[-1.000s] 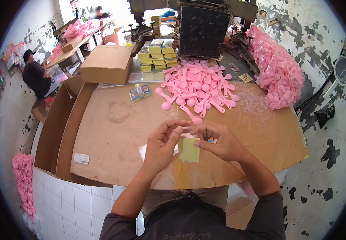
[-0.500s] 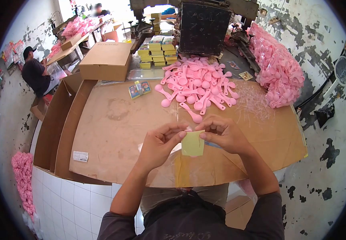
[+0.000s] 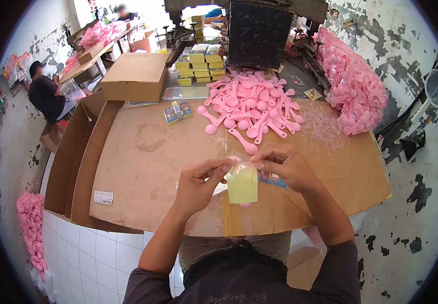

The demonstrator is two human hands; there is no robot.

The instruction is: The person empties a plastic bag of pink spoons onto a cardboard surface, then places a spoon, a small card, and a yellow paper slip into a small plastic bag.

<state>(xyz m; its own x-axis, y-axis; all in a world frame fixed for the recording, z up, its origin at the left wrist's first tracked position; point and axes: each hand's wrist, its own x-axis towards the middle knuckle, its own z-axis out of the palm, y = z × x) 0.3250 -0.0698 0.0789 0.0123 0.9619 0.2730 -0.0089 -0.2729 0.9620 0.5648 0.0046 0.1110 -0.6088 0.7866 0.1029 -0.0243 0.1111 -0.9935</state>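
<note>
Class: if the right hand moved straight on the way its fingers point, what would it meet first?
Probably the left hand, pinching the same small clear plastic bag with a yellow card.

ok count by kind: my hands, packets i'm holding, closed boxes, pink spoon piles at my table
hands: 2, left hand and right hand
yellow packet held: 1
closed cardboard box: 1
pink spoon piles: 2, loose heap and bagged pile
total: 6
</note>
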